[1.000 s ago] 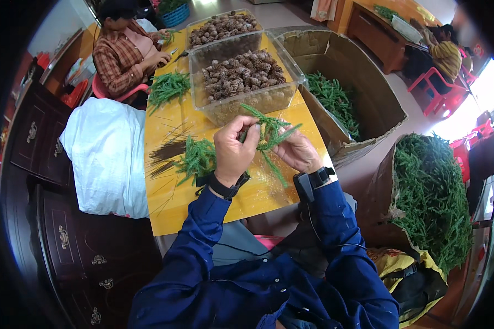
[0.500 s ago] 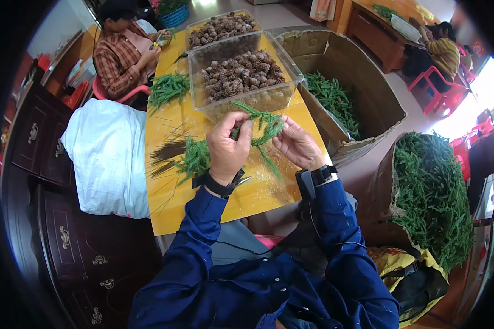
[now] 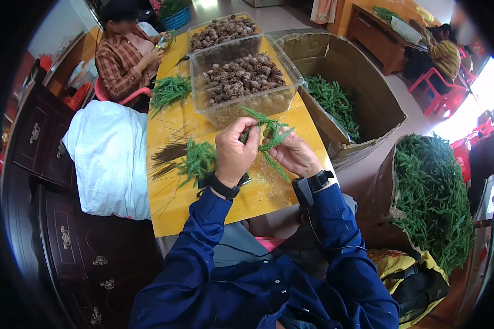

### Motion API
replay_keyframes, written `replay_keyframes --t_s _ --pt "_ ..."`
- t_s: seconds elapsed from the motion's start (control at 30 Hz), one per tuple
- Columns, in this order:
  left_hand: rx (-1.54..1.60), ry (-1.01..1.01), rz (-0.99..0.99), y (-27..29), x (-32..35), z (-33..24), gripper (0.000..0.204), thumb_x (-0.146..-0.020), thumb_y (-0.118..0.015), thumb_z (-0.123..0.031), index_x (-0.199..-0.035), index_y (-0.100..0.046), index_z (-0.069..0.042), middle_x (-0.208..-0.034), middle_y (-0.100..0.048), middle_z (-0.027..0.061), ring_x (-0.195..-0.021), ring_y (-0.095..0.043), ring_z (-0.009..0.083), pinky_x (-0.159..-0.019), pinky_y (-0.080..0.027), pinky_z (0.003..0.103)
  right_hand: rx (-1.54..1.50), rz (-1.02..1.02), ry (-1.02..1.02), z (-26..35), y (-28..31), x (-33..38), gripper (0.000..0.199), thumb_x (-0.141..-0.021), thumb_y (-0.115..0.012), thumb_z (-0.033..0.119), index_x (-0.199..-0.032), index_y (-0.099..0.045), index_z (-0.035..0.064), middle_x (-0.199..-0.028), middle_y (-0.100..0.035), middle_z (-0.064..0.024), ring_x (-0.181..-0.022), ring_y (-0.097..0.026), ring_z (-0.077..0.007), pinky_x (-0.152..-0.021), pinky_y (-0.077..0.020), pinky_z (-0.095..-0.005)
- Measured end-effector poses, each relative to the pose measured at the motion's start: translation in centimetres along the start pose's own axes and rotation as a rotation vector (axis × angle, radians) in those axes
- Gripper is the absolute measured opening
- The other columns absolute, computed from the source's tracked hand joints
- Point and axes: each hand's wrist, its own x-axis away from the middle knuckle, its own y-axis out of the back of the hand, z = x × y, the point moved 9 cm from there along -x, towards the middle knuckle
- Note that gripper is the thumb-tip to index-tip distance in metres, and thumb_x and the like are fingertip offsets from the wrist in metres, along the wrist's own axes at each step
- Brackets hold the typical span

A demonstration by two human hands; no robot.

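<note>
Above the yellow table [image 3: 175, 214], a green pine sprig [image 3: 264, 122] with several needle-covered arms is held between my two hands. My left hand [image 3: 235, 151] pinches it with thumb and forefinger. From the other side, the closed fingers of my right hand [image 3: 297, 154] grip its branches near the middle. What lies between the right fingertips is partly hidden by needles. Beside my left hand lie a small heap of green sprigs [image 3: 196, 163] and a bundle of thin dark wires [image 3: 169, 153]. A dark-handled metal tool [image 3: 243, 180] shows partly under my left wrist.
Clear plastic boxes of pine cones [image 3: 244, 79] stand beyond my hands. Another sprig pile [image 3: 170, 90] lies at the left edge. Cardboard boxes [image 3: 368, 77] with greenery stand to the right, a white sack [image 3: 110, 159] to the left. A co-worker [image 3: 127, 60] sits far left, another person far right.
My hands have drawn slightly closer together, and the right fingers now reach further into the sprig's middle. Both hands have shifted slightly rightward in the picture.
</note>
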Motion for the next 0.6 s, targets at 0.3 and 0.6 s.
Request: replay_keyframes --t_s 0.3,0.6 --pt "-0.203 -0.175 -0.042 -0.8 0.2 -0.7 0.010 -0.082 -0.068 0.001 -0.089 -0.066 -0.005 -0.078 -0.068 0.0117 -0.068 -0.068 0.0271 -0.058 -0.052 0.034 0.070 -0.090 0.114 0.1 0.0 -0.5 0.029 -0.101 -0.058 0.008 -0.129 -0.051 0.0063 -0.119 -0.062 -0.0066 -0.108 -0.065 -0.0187 -0.095 -0.0551 -0.0353" --pt "-0.428 -0.289 -0.132 -0.5 0.7 -1.1 0.011 -0.079 -0.069 0.000 -0.086 -0.065 -0.008 -0.078 -0.066 0.0101 -0.067 -0.066 0.0298 -0.059 -0.051 0.036 0.008 -0.197 0.083 0.8 -2.1 0.4 0.031 -0.098 -0.064 0.009 -0.127 -0.054 0.0043 -0.121 -0.063 -0.0084 -0.105 -0.066 -0.0189 -0.090 -0.0569 -0.0335"
